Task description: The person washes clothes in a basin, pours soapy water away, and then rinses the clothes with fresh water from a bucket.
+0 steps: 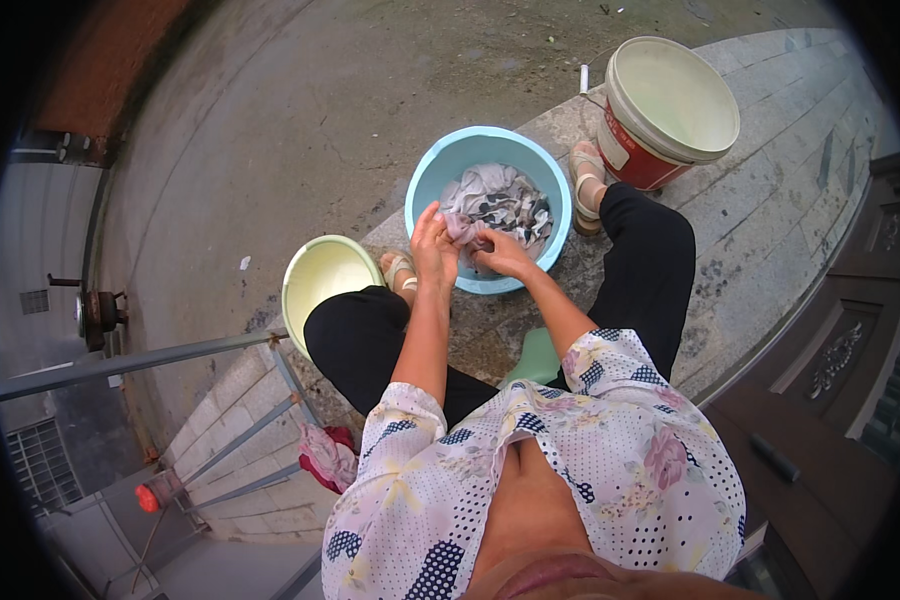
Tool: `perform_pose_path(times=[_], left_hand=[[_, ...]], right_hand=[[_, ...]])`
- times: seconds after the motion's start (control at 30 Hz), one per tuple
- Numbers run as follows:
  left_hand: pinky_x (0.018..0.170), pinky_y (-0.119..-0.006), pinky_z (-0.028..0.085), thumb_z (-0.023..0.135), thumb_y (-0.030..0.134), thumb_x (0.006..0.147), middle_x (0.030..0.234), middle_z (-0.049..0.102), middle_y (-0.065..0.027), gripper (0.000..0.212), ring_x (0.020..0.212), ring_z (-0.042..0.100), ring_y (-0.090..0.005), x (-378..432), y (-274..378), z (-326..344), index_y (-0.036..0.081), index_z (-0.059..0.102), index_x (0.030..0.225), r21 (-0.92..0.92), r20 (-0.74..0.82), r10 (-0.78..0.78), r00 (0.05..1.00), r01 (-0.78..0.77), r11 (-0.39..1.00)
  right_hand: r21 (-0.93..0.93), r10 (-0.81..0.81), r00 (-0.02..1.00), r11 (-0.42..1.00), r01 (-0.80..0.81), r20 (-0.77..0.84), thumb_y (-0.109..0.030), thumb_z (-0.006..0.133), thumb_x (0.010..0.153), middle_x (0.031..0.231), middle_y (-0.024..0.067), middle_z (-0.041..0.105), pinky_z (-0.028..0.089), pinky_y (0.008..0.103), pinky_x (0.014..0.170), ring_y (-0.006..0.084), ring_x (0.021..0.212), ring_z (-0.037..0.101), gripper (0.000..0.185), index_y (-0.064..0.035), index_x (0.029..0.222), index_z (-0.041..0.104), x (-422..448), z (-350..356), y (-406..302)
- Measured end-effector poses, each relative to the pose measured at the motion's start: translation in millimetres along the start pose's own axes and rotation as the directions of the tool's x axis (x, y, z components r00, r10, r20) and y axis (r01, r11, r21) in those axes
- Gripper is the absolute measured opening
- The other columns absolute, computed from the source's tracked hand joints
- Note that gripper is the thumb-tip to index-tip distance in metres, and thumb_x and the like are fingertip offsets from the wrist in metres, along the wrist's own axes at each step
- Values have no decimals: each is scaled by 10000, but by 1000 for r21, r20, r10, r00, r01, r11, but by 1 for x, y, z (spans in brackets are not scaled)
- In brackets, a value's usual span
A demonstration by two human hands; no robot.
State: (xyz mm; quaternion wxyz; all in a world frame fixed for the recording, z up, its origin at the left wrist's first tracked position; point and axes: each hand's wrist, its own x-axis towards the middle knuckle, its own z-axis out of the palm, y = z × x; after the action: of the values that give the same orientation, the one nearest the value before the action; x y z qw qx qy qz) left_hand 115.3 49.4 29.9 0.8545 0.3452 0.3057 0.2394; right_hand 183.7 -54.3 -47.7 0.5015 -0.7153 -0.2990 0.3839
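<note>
A light blue plastic basin (487, 135) stands between my feet with wet cloths in it, a white one (487, 184) and a black-and-white patterned one (529, 214). Over the near left part of the basin, a pinkish cloth (461, 227) is stretched between my two hands. My left hand (435, 246) has its fingers raised at the cloth's left end, and how firmly it grips does not show. My right hand (501, 253) pinches the cloth's right end, its fingers bent over it.
A pale yellow-green basin (326, 270) is beside my left foot. At my right foot stands a large white-and-red bucket (671, 105). Beneath me is a green plastic stool (536, 358). Pink and red cloths (328, 457) lie by a metal rail (142, 360) at left.
</note>
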Motion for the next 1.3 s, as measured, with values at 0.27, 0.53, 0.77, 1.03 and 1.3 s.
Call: perform_pose_path(times=[0.27,0.53,0.77,1.03,1.3], left_hand=[[720,-353,452,500,99,749,1030,435,-113,456,895,477,-212,7,6,-27,35,322,1164,418,-138,18,990,42,908],[654,-284,422,573,267,710,943,525,-82,468,833,501,-161,0,-32,-37,46,441,1102,727,-53,-314,948,252,639],[602,-251,410,633,402,647,785,555,-100,563,681,513,-141,-10,-38,-12,-28,491,983,919,135,-129,982,-75,386],[565,-281,408,476,506,741,823,527,-48,491,697,506,-165,0,-36,-31,59,497,942,625,-300,-275,913,406,667],[438,-239,362,533,303,754,619,511,-38,308,528,487,-124,11,-27,-31,4,537,681,686,-265,91,960,122,718]], right_hand=[[809,179,963,585,59,-200,-165,458,757,797,22,547,387,240,662,101,741,503,202,-21,867,545,-2,-10,-24],[981,145,984,177,78,-104,-252,443,791,908,71,519,412,351,764,197,882,513,236,-72,943,455,10,-11,-6],[911,105,965,367,189,-242,-113,508,737,864,62,486,432,304,716,167,800,511,217,-50,929,429,-1,-20,-14],[44,-284,931,953,301,-227,-246,499,741,628,123,482,388,311,547,173,567,454,231,-19,700,487,3,-9,-23],[-96,-187,817,982,161,-546,-248,550,705,564,145,494,394,339,536,259,560,522,259,-2,637,507,0,-23,-25]])
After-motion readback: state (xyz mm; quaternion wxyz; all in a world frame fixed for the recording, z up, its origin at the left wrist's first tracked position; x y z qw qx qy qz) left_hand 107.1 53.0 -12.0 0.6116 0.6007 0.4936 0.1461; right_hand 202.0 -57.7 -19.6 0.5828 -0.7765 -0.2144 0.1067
